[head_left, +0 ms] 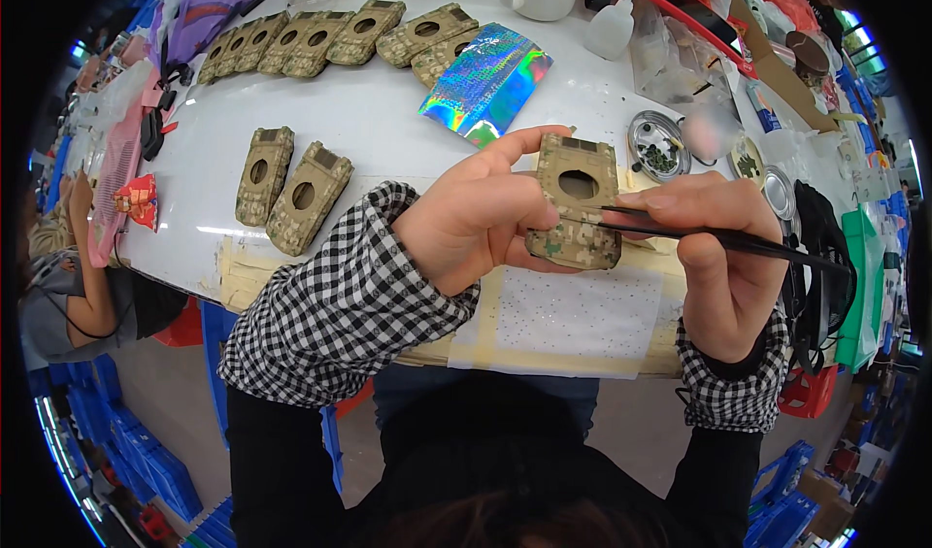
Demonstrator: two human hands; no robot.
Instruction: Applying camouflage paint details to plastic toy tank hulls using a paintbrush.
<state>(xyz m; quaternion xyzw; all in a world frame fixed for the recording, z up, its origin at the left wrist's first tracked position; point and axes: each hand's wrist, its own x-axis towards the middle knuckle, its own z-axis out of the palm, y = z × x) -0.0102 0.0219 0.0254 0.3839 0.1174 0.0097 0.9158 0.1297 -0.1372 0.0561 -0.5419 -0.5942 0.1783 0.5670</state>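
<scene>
In my left hand (485, 203) is a camouflage toy tank hull (580, 235) with a round hole in its top, held up over the front of the table. My right hand (723, 247) grips black tweezers (743, 243), whose tips reach the hull's surface just below the hole. Whether the tips pinch a small part is too fine to tell. To the left lie two more hulls, one (262, 177) beside another (309, 199). Beyond my right hand sits a round metal tin (659, 146) holding small dark green parts.
A row of similar hulls (317, 39) runs along the back. A shiny holographic pouch (487, 84) lies before it. White paper with dots (573, 320) is under my hands. A squeeze bottle (614, 30) and a green tray (858, 286) stand right; a person (83, 296) sits far left.
</scene>
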